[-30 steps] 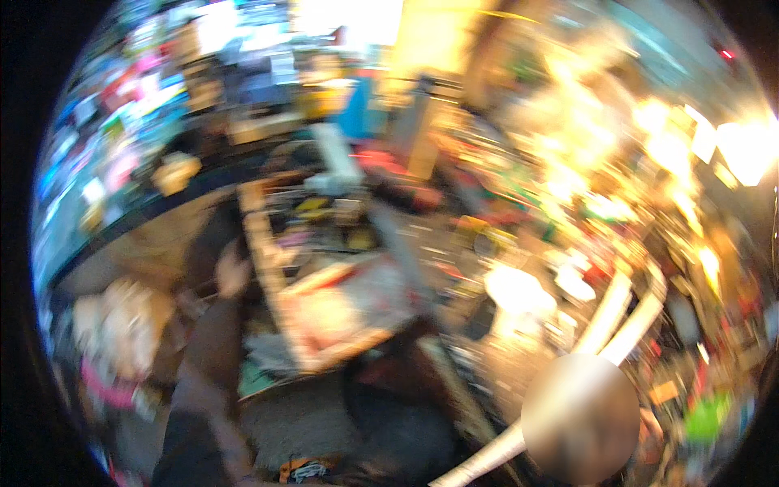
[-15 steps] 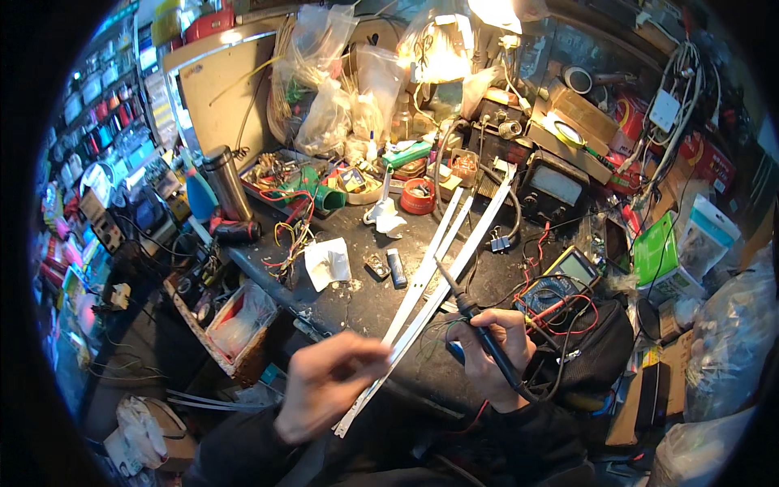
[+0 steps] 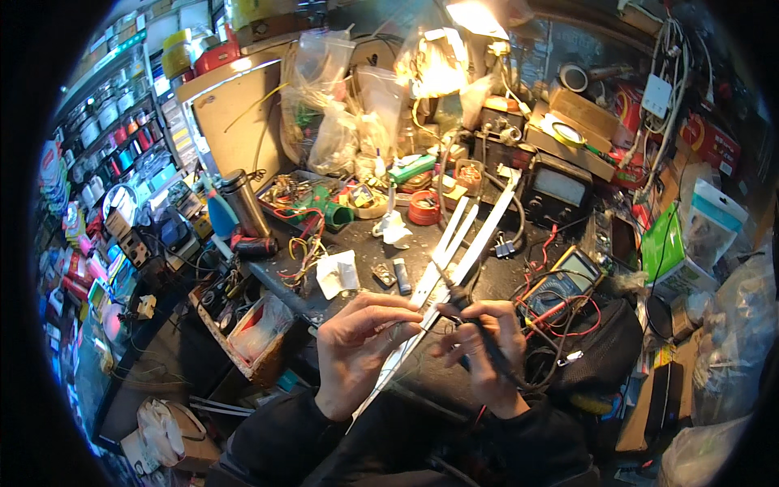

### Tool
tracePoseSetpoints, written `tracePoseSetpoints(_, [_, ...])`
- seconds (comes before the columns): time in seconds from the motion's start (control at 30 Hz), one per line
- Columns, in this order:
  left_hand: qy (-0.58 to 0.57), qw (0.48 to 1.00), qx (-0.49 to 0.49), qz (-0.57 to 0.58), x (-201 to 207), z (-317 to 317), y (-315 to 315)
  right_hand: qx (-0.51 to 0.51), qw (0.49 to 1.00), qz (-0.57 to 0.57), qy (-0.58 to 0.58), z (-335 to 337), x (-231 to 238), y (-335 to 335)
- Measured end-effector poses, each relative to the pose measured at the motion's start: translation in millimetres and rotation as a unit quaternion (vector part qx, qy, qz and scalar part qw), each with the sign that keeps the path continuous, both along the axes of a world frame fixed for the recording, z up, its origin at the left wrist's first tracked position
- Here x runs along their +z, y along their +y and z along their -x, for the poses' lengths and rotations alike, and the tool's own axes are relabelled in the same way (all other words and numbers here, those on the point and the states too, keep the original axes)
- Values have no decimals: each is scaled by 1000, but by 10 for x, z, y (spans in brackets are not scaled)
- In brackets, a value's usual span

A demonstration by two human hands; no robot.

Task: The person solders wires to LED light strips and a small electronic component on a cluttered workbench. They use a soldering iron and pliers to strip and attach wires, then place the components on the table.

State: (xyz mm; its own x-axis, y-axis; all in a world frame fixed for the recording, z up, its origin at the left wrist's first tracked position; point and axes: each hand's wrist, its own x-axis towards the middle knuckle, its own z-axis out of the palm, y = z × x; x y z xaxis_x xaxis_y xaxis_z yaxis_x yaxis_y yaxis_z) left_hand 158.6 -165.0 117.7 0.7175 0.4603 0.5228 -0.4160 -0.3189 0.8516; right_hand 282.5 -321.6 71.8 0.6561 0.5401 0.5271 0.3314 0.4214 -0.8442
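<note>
My right hand (image 3: 492,353) grips a black soldering iron (image 3: 492,347), its tip slanting up and to the left over the white strips. Close by on the left, my left hand (image 3: 361,345) has thumb and fingers drawn together; whatever they hold is too small to make out. Both hands are above long, narrow white strips (image 3: 480,243) lying slantwise over the dark bench (image 3: 369,247). A small cylindrical tube (image 3: 402,277) and a crumpled white paper (image 3: 337,274) lie beyond my left hand.
A yellow-edged multimeter (image 3: 568,280) with tangled red and black leads sits right of my right hand. Farther back are a red round tin (image 3: 423,208), a metal flask (image 3: 243,201), and a lit lamp (image 3: 477,18). An open drawer (image 3: 243,345) juts out at left.
My left hand has moved right and up, closer to my right hand. The right hand still grips the soldering iron and has shifted slightly. The whole view has tilted a little.
</note>
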Motion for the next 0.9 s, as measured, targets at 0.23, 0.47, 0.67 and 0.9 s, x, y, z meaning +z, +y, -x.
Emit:
tracePoseSetpoints(0.23, [272,875,-235,325,71,172,37,5,996,70,-54,-76,179,-156])
tracePoseSetpoints(0.47, [304,864,-298,268,-126,124,24,149,977,118,94,-204,111,-212])
tracePoseSetpoints(0.67, [334,875,-239,256,-145,180,63,152,980,96,82,-196,43,-201])
tracePoseSetpoints(0.9, [292,882,-283,236,-156,147,86,110,984,132,-46,-192,64,-185])
